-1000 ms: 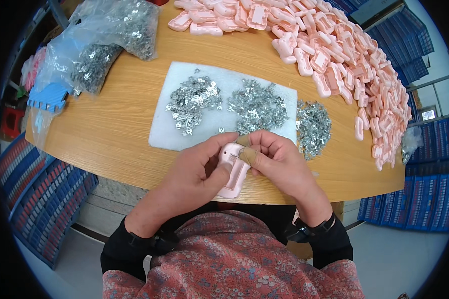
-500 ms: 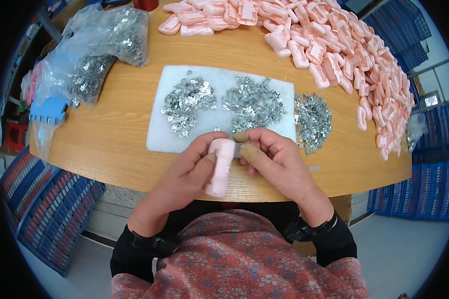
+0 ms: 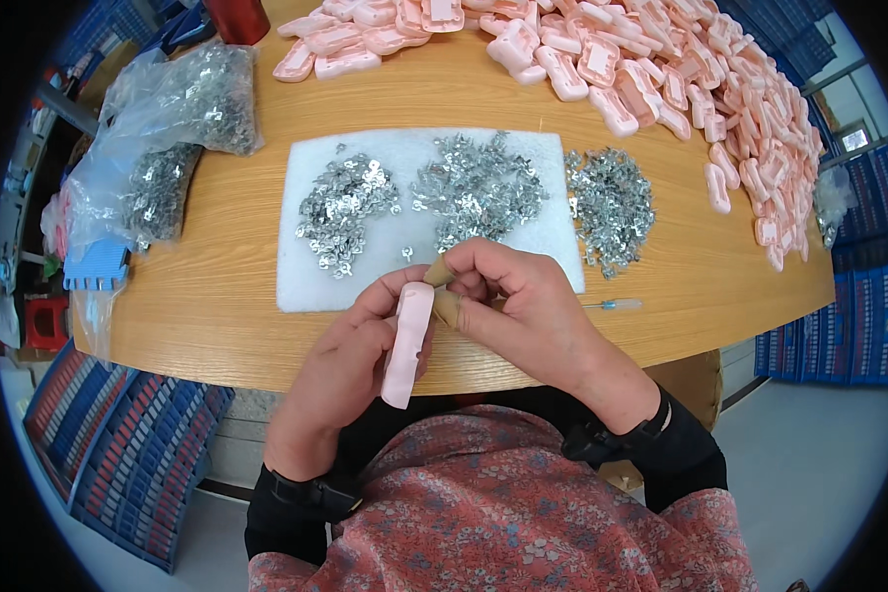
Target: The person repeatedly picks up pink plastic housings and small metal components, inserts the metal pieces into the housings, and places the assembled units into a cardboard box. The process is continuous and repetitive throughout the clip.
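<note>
My left hand [image 3: 333, 367] is closed around a pale pink plastic shell [image 3: 405, 350], which stands on edge, tilted, over the near table edge. At the shell's upper end, the thumb and forefinger of my right hand [image 3: 533, 311] come together in a pinch. Tan covers sit on those two fingertips. Whatever small thing the pinch may hold is hidden. Just beyond my hands lies a white foam pad [image 3: 296, 281] with a left heap [image 3: 347, 209] and a middle heap [image 3: 483, 187] of small shiny metal clips. One loose clip [image 3: 407, 254] lies near my left fingers.
Another heap of metal clips [image 3: 612, 209] lies right of the pad, near a slim tool with a light blue end [image 3: 620, 304]. Pink shells [image 3: 651, 89] cover the far right. Clear bags of metal pieces [image 3: 212, 104] and a blue plastic piece [image 3: 97, 266] are at left.
The pink shell has been turned more edge-on and shifted slightly left. My right fingers have moved left onto its upper end. The whole view has shifted a little, showing the slim tool more.
</note>
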`<act>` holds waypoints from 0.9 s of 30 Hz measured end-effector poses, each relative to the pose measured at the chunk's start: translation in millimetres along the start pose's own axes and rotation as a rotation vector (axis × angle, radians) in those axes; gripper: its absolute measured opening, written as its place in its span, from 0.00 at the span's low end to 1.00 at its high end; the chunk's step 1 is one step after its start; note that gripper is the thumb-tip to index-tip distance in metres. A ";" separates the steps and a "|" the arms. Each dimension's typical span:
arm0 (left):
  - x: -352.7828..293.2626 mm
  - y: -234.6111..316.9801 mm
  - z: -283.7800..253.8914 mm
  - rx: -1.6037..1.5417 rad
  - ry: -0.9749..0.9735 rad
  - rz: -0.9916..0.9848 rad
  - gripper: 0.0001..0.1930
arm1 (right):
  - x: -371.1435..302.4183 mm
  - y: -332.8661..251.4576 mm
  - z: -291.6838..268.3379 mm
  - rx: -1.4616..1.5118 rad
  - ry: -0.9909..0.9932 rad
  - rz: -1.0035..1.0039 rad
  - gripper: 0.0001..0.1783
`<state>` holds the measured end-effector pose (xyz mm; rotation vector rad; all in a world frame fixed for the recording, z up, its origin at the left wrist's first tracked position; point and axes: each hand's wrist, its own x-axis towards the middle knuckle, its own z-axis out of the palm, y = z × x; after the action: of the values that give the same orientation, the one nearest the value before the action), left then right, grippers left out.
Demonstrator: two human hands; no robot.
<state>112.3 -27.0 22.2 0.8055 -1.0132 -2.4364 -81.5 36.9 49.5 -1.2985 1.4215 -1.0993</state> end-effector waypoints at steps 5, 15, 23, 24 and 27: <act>4.6 -0.3 6.8 -0.205 -0.015 -0.075 0.23 | -1.0 2.8 -1.0 -0.048 -0.004 -0.011 0.08; 3.4 -5.5 -0.5 -0.491 -0.097 -0.151 0.21 | 2.5 -2.5 0.1 -0.248 -0.011 -0.091 0.11; 0.3 -0.4 -0.2 -0.482 -0.140 -0.203 0.25 | 6.1 3.5 -4.3 -0.295 0.053 -0.234 0.07; -0.8 -1.2 -2.2 -0.537 -0.151 -0.214 0.25 | 5.3 4.5 -4.8 -0.297 0.058 -0.249 0.08; 3.9 1.0 1.4 -0.617 -0.173 -0.201 0.20 | -5.0 -3.3 -13.6 -0.235 0.057 -0.085 0.10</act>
<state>108.5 -29.0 22.4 0.5025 -0.1898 -2.7888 -93.8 42.2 55.7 -1.5152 1.5882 -1.0556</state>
